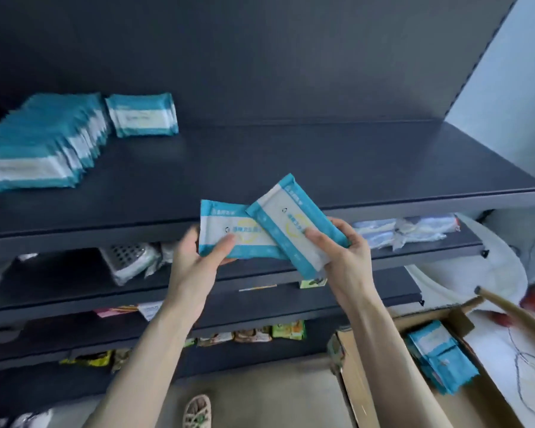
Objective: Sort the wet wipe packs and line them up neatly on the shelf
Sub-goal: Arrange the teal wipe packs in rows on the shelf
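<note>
A: Where are the hands, measured against the dark shelf (291, 168)?

B: Both are just in front of its front edge, about midway along it. The left hand (195, 264) grips a level pack (218, 225), with the thumb on its face and the fingers behind. The right hand (346, 254) grips a tilted pack (286, 220), thumb across the face and fingers curled round its far side.

A: Do the two packs touch?

B: The tilted pack overlaps the right part of the level pack. Its upper corner rises over the shelf's front edge, while the rest of both hangs below that edge.

A: And on the shelf itself?

B: A row of packs (40, 146) stands at its left end, one behind another, running from the front edge toward the back. Just right of the row's back end stands a single pack (142, 115), near the shelf's back panel.

A: Below the shelf?

B: Under its right end is an open cardboard box (362, 381) with more teal packs (439, 359) inside. The lower boards (59, 285) beneath the shelf carry wrapped goods (130, 261) — too blurred to name.
</note>
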Tool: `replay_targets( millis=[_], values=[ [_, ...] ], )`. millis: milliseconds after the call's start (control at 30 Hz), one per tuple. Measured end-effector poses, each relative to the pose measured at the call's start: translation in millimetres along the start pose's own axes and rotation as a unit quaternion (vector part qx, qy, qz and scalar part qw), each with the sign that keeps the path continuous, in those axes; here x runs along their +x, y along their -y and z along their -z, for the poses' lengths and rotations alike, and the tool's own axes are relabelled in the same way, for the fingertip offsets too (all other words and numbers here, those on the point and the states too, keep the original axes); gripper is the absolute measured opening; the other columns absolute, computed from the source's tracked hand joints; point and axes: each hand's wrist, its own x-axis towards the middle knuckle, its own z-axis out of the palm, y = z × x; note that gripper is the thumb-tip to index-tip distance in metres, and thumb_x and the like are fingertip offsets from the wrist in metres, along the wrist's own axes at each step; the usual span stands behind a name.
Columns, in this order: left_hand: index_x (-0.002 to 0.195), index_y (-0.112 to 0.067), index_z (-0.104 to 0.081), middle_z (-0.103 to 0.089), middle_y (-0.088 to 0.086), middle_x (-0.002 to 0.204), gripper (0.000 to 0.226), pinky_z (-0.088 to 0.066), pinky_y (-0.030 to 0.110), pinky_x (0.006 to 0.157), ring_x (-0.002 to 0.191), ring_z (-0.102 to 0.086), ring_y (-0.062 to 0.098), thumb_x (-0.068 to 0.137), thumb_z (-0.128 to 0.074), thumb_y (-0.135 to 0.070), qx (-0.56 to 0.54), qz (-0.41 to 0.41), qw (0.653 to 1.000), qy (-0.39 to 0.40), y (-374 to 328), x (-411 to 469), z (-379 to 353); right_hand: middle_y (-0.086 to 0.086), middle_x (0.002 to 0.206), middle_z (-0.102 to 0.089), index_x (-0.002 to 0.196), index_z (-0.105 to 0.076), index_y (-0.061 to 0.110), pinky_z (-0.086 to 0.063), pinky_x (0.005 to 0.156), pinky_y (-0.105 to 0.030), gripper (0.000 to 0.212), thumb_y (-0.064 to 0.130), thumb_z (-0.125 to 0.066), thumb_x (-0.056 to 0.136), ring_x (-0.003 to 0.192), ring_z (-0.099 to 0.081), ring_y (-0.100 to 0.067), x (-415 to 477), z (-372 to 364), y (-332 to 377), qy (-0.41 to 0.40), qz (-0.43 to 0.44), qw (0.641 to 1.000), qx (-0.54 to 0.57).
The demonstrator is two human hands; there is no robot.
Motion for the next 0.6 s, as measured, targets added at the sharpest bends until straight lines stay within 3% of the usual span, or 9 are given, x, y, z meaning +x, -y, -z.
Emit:
replay_targets(
  millis=[167,400,500,600],
  values=[
    [0.106,-0.019,-0.058,-0.072,-0.003,0.100,0.033,-0.054,0.031,0.081,0.095,-0.069,0.014,0.081,-0.070,-0.001,0.038,-0.060,0.997,0.012,-48.6,61.5,59.9,-0.009,0.093,-0.072,0.088,-0.067,0.020,-0.052,0.066,-0.036,0.011,0.014,-0.073,0.081,0.079,-0.066,-0.023,49.8,-86.7,17.1,0.051,0.050,0.997,-0.022],
    [0.114,-0.026,-0.053,-0.067,-0.005,0.113,0.044,-0.055,0.023,0.076,0.100,-0.066,0.008,0.084,-0.064,0.005,0.064,-0.056,0.991,0.103,-90.3,153.0,131.4,-0.009,0.098,-0.070,0.099,-0.060,0.011,-0.055,0.072,-0.037,0.012,0.011,-0.066,0.088,0.084,-0.067,-0.021,121.8,-187.2,7.0,0.095,0.045,0.994,-0.017],
    [0.126,-0.022,-0.051,-0.065,-0.007,0.119,0.053,-0.054,0.028,0.088,0.105,-0.064,0.006,0.083,-0.066,0.004,0.107,-0.049,0.983,0.141,-102.9,187.5,152.9,-0.008,0.098,-0.071,0.099,-0.060,0.011,-0.055,0.073,-0.038,0.013,0.012,-0.066,0.088,0.084,-0.068,-0.022,145.6,-214.4,0.1,0.101,0.037,0.994,-0.028],
    [0.124,-0.025,-0.054,-0.067,-0.013,0.115,0.054,-0.047,0.034,0.099,0.107,-0.062,0.004,0.077,-0.076,-0.007,0.196,-0.050,0.965,0.166,-120.2,219.7,167.1,-0.007,0.095,-0.071,0.096,-0.061,0.012,-0.056,0.075,-0.038,0.010,0.011,-0.066,0.088,0.084,-0.068,-0.021,168.8,-236.5,-1.4,0.106,0.040,0.992,-0.051]
  ],
)
